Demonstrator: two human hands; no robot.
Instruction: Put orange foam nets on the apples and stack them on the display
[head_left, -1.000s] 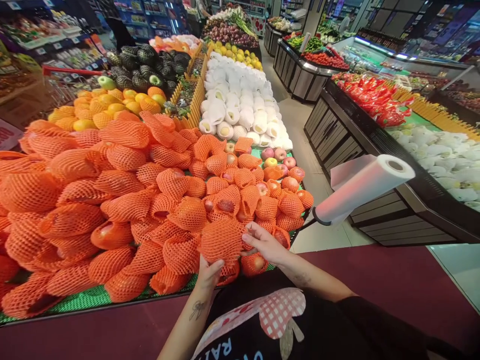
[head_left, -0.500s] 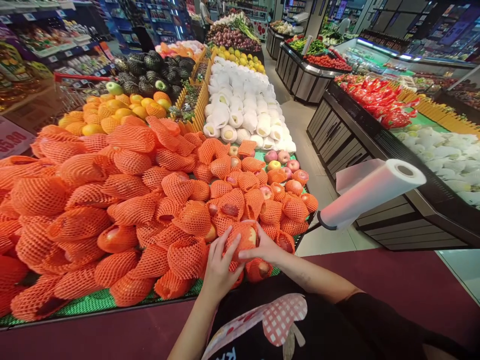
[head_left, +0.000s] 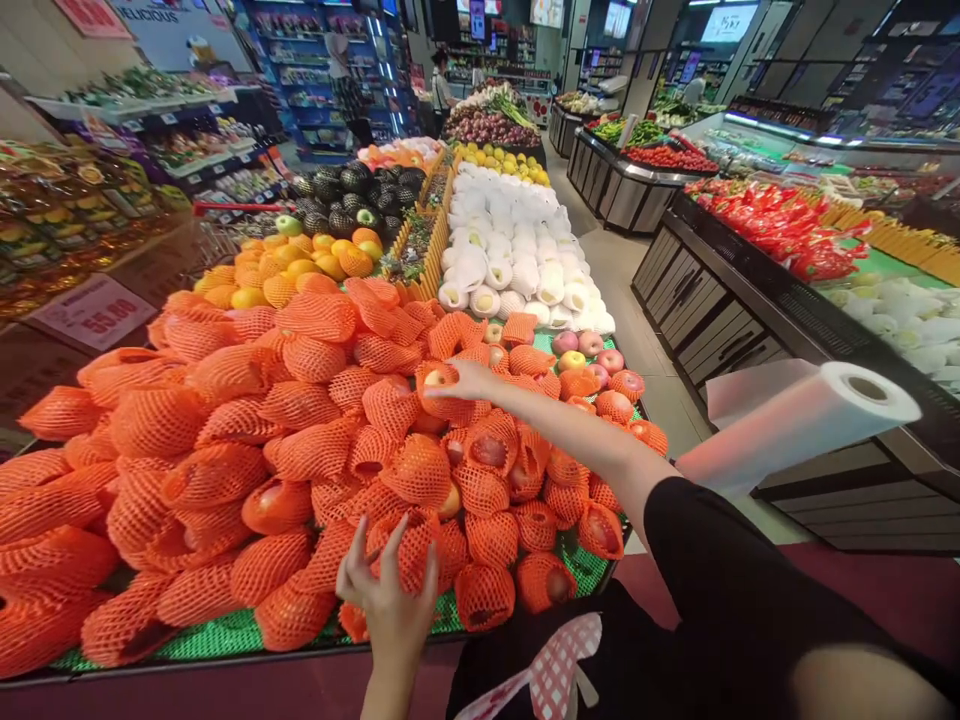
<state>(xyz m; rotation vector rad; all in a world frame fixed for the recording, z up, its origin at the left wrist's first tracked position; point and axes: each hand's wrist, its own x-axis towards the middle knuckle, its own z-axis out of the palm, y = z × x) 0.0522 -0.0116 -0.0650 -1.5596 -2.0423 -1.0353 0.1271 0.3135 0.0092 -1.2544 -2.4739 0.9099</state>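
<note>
Far out over the heap, my right hand is closed around an apple in an orange foam net; its thumb shows across the near side and the other fingers are partly hidden. My left hand is at the near edge with its fingers spread and bent, holding nothing, just above another netted fruit. Around both hands lie many apples in orange foam nets, some with red skin showing. Longer netted fruits fill the left of the stand.
White-netted fruit and bare apples lie beyond the heap. A plastic bag roll juts out at right, near my right arm. Green matting lines the stand's front edge. Yellow fruit and dark melons sit farther back.
My hands were together around a netted apple at the near edge. Now they are apart: the right has reached forward and left, the left has opened lower down. The view has shifted.
</note>
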